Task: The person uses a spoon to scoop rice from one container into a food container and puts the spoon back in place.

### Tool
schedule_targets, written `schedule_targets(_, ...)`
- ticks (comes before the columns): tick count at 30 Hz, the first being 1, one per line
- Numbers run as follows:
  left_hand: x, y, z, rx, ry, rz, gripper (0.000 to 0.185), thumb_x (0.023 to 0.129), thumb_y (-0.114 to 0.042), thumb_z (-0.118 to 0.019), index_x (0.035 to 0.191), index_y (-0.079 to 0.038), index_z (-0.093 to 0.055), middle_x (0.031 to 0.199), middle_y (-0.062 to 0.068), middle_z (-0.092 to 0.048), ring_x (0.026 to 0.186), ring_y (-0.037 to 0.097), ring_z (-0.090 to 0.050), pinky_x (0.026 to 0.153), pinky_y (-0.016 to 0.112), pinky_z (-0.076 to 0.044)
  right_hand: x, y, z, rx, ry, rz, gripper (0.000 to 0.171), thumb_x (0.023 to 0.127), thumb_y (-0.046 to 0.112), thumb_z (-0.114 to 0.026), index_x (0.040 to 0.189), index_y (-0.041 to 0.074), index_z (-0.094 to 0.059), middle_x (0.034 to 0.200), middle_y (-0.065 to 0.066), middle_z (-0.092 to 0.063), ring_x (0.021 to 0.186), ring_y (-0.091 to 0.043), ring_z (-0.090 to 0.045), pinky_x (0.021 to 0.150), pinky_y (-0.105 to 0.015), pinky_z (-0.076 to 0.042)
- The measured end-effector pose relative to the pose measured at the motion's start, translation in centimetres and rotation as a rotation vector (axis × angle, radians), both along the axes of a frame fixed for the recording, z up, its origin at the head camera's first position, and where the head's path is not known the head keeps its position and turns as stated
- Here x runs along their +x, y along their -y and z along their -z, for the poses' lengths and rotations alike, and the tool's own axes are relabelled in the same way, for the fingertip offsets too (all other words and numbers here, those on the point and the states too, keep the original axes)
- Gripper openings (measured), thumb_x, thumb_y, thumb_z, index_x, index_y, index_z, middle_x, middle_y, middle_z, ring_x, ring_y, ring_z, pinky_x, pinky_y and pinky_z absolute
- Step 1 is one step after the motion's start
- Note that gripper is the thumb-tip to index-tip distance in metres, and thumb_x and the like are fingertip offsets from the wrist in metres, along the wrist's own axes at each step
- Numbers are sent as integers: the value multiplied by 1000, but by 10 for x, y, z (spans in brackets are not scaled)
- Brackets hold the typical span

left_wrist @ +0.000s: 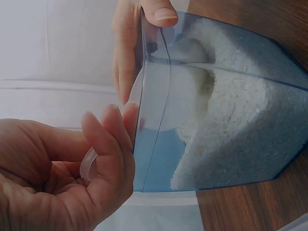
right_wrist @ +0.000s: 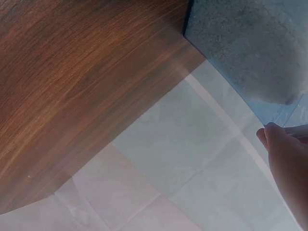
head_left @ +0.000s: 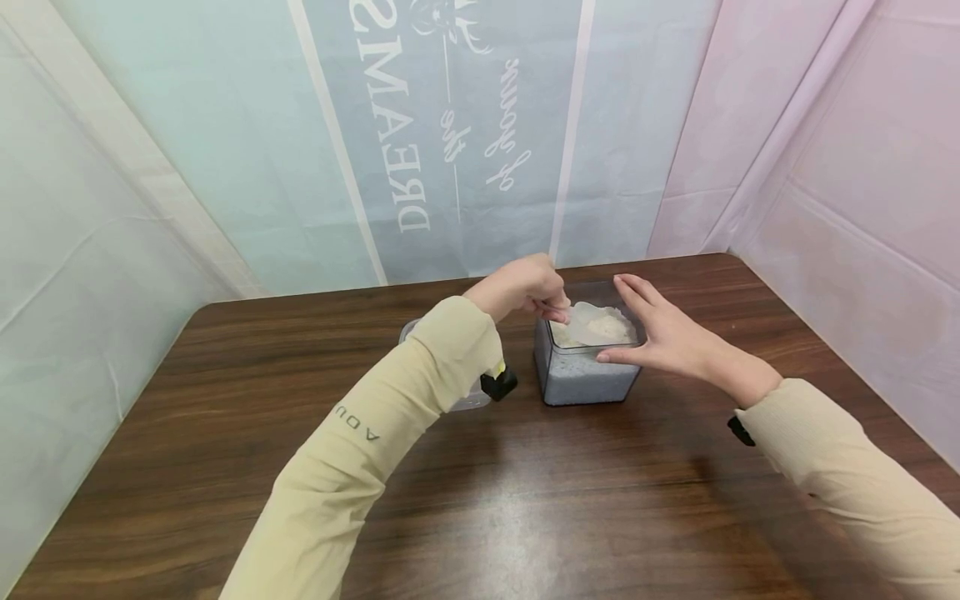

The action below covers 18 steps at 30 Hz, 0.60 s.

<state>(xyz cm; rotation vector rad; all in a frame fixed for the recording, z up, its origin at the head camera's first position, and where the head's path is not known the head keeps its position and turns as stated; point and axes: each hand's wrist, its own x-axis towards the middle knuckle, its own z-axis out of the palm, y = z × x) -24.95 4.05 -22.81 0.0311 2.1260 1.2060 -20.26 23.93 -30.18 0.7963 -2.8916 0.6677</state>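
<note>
A translucent blue-grey container of white rice stands on the table. My left hand is above its left rim and pinches the handle of a whitish translucent scoop. The scoop's bowl lies inside the container at the rice; in the left wrist view its handle shows between curled fingers. My right hand spans the container's right side, thumb at the front rim and fingers at the far rim. In the right wrist view, the right hand touches the rim's corner, mostly cropped.
A clear plastic piece, its kind unclear, lies on the brown wooden table, partly hidden behind my left forearm. Cloth hangings with printed lettering rise right behind the table, and pale cloth stands at both sides.
</note>
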Motion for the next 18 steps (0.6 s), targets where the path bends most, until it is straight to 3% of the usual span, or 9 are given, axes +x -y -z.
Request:
schedule_targets(5, 1, 2, 0, 22, 28, -23, 21, 89, 4, -50, 107, 13, -55, 67, 15, -58, 46, 15, -56, 50, 20, -47, 0, 0, 0, -5, -6, -8, 104, 70, 43, -75, 141, -7, -18, 144, -21, -19, 129, -38, -26, 99, -52, -27)
schedule_targets(18, 3, 10, 2, 39, 0, -23, 20, 90, 3, -50, 106, 12, -57, 67, 11, -58, 47, 12, -55, 52, 19, -47, 1, -1, -1, 11, 9, -8, 104, 72, 45, -73, 142, -6, -15, 145, -21, -17, 129, -39, -24, 98, -53, -27)
